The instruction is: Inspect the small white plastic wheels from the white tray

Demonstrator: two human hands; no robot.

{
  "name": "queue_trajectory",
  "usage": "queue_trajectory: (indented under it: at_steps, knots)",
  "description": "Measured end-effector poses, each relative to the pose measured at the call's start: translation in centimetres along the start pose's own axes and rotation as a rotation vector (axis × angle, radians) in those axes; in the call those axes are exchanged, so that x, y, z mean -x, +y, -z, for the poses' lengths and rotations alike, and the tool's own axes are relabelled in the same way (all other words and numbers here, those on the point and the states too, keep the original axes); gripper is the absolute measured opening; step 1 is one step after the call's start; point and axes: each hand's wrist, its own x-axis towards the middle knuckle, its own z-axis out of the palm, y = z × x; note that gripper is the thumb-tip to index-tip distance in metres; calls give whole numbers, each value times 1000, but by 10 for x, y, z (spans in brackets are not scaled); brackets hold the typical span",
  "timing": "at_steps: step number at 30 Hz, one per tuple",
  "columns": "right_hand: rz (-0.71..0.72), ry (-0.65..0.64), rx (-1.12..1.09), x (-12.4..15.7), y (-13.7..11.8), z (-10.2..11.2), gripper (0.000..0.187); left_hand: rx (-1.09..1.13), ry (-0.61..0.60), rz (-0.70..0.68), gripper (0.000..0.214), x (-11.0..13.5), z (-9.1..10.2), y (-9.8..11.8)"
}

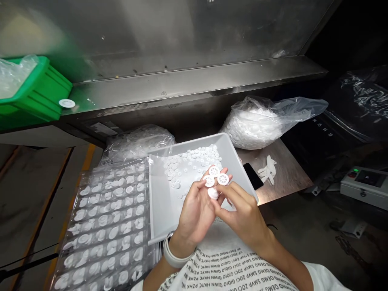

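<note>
My left hand (196,214) is turned palm up, holding a few small white spoked plastic wheels (214,171) spread over its fingers, with the thumb pressed by one of them. At that palm, my right hand (248,208) is closed in a pinch on a white round plastic piece (213,193). Both hands are above a grey plastic tray (163,214). Inside it lie many small white round parts (197,155), mostly toward the back. My palms and fingers partly cover the tray's near right area.
Left of the tray is a clear pocketed plastic sheet (106,220) filled with white pieces. A bulging clear bag (254,125) stands behind right, near a black phone (253,176) and white glove (268,169). A green bin (45,93) and white disc (67,103) are on the metal ledge.
</note>
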Motion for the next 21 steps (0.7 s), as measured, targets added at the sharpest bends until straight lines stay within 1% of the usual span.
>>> queue_trajectory:
  at_steps: [3, 7, 12, 15, 21]
  knots:
    - [-25, 30, -21, 2, 2, 0, 12, 12, 1, -4, 55, 0, -2, 0]
    - [-102, 36, -40, 6, 4, 1, 12, 35, 8, 2, 54, 0, -5, 0]
    - [-180, 63, -48, 7, 4, 2, 17, 58, 13, 7, 52, 0, -4, -1]
    - [-214, 58, -51, 7, 6, 3, 22, 66, 20, 4, 53, 1, -3, -2]
    - [-257, 36, -60, 6, 12, 7, 22, 87, 18, -1, 53, 1, -2, -2]
